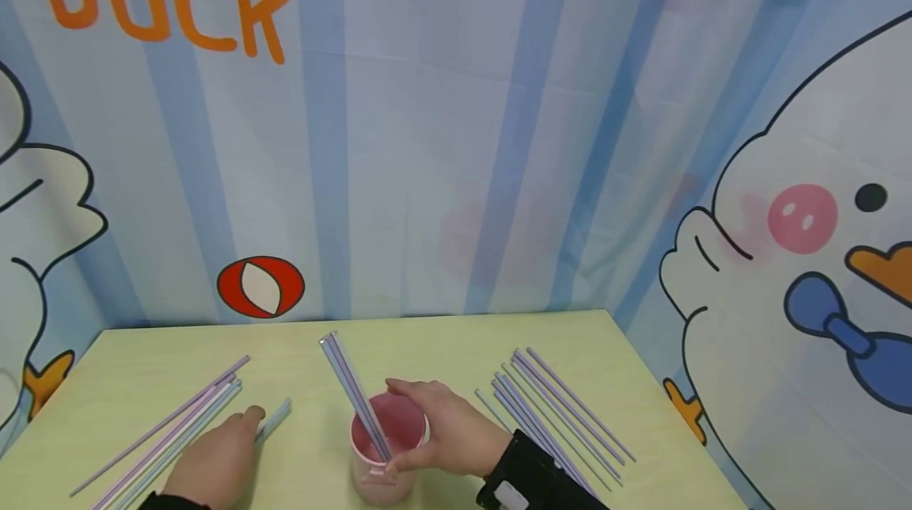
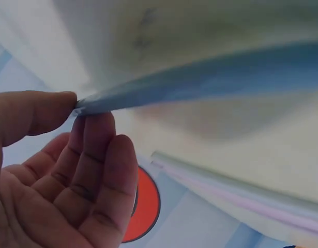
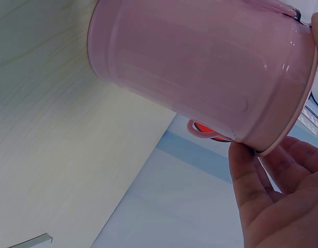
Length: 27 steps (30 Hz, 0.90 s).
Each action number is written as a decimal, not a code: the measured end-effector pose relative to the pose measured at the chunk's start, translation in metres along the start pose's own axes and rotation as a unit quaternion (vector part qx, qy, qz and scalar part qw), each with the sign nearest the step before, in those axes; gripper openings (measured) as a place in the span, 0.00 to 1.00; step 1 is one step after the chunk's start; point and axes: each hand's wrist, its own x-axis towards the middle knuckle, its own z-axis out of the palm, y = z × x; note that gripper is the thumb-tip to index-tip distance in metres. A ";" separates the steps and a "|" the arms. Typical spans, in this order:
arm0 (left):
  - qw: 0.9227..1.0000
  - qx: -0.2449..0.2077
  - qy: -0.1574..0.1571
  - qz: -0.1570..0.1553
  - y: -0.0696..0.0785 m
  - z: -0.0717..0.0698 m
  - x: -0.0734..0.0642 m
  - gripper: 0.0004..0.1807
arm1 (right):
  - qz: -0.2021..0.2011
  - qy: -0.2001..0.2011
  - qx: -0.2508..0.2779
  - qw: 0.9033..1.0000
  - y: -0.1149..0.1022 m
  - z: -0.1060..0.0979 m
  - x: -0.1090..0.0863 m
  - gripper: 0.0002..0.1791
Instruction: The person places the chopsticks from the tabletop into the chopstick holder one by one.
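Far left: part of a white figure [image 1: 57,193] with an orange foot, printed on the striped backdrop.
Lettering: orange DUCK [image 1: 184,7], high on the same cloth.
Left sticks: a loose bundle [image 1: 174,437] of purple, pink and pale green sticks, lying slantwise on the pale yellow surface [image 1: 427,344].
Left hand: just beside the bundle, the left hand [image 1: 222,451] holds a stick between thumb and fingertips.
Red oval: a red and white shape [image 1: 231,286] on the backdrop, beyond the surface's back edge.
Pinched stick: the blue stick [image 2: 200,80], gripped near one end, seen close in the left wrist view.
Cup sticks: a few purplish sticks [image 1: 355,391] in the cup, leaning left and rising well above its rim.
Cup: the pink cup [image 3: 200,67], mouth upward, near the middle of the surface, between the two loose groups of sticks.
Right hand: the right hand [image 1: 456,435] grips the cup's rim, thumb on the near side, fingers across the far side.
Sleeve: dark cuff [image 1: 534,470], hiding some of the stick ends behind it.
Right sticks: purple and pale green sticks [image 1: 566,417], spread roughly parallel on the surface.
Far right: a large white cartoon duck [image 1: 769,383] with a blue bow.
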 end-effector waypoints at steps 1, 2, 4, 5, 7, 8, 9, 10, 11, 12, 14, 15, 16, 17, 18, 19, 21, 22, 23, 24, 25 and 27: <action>1.000 -0.006 0.009 -0.001 0.000 -0.003 0.000 0.17 | -0.001 0.001 -0.002 1.000 0.000 0.000 0.000 0.54; 1.000 -0.012 0.020 -0.002 0.001 -0.006 0.000 0.18 | -0.001 0.002 -0.004 1.000 0.000 0.000 0.000 0.54; 0.999 -0.021 0.047 -0.003 0.001 -0.013 0.000 0.20 | -0.002 0.003 -0.007 1.000 0.000 0.000 0.000 0.54; 0.998 -0.025 0.063 -0.002 0.001 -0.016 0.000 0.20 | -0.001 0.004 -0.006 1.000 0.000 0.000 0.000 0.54; 0.995 -0.033 0.099 0.005 0.001 -0.024 0.001 0.21 | -0.001 0.004 -0.007 1.000 0.000 0.000 0.000 0.54; 0.993 -0.038 0.115 0.009 0.001 -0.028 0.001 0.23 | -0.002 0.004 -0.008 1.000 0.000 0.000 0.000 0.54; 0.991 -0.046 0.128 0.009 0.001 -0.033 0.001 0.24 | -0.003 0.005 -0.008 1.000 0.001 0.000 0.000 0.54; 0.989 -0.053 0.139 0.011 0.002 -0.037 0.001 0.24 | -0.005 0.005 -0.009 1.000 0.001 0.000 0.000 0.54; 0.988 -0.061 0.141 0.007 0.003 -0.042 0.000 0.25 | -0.006 0.005 -0.010 1.000 0.001 0.001 0.000 0.54; 0.987 -0.071 0.141 0.003 0.004 -0.048 0.000 0.25 | -0.007 0.006 -0.011 1.000 0.001 0.001 0.000 0.54; 0.986 -0.090 0.140 -0.008 0.006 -0.058 0.000 0.25 | -0.009 0.007 -0.012 1.000 0.001 0.001 0.000 0.54; 0.986 -0.100 0.136 -0.015 0.008 -0.063 0.001 0.25 | -0.010 0.007 -0.012 1.000 0.001 0.001 0.000 0.54; 0.984 -0.112 0.135 -0.018 0.009 -0.068 0.001 0.25 | -0.010 0.007 -0.011 1.000 0.001 0.001 0.001 0.54; 0.983 -0.125 0.134 -0.022 0.011 -0.073 0.001 0.24 | -0.011 0.007 -0.010 1.000 0.001 0.001 0.001 0.54; 0.980 -0.139 0.139 -0.023 0.013 -0.078 0.002 0.24 | -0.010 0.007 -0.009 1.000 0.001 0.001 0.001 0.54; 0.977 -0.152 0.148 -0.021 0.015 -0.082 0.002 0.23 | -0.009 0.006 -0.008 1.000 0.001 0.001 0.001 0.54; 0.969 -0.181 0.165 -0.020 0.019 -0.091 0.002 0.21 | -0.008 0.006 -0.007 1.000 0.000 0.000 0.001 0.54; 0.965 -0.192 0.178 -0.018 0.021 -0.095 0.002 0.21 | -0.006 0.006 -0.007 1.000 0.000 0.000 0.001 0.54; 0.961 -0.201 0.189 -0.017 0.024 -0.099 0.001 0.21 | -0.005 0.005 -0.007 1.000 0.000 0.000 0.001 0.55; 0.957 -0.209 0.202 -0.014 0.027 -0.103 0.001 0.20 | -0.004 0.005 -0.006 1.000 0.000 0.000 0.001 0.55; 0.952 -0.216 0.216 -0.011 0.030 -0.107 0.000 0.20 | -0.003 0.004 -0.006 1.000 0.000 0.000 0.001 0.55; 0.943 -0.229 0.239 -0.004 0.037 -0.114 -0.001 0.21 | -0.001 0.003 -0.004 1.000 0.000 0.000 0.001 0.55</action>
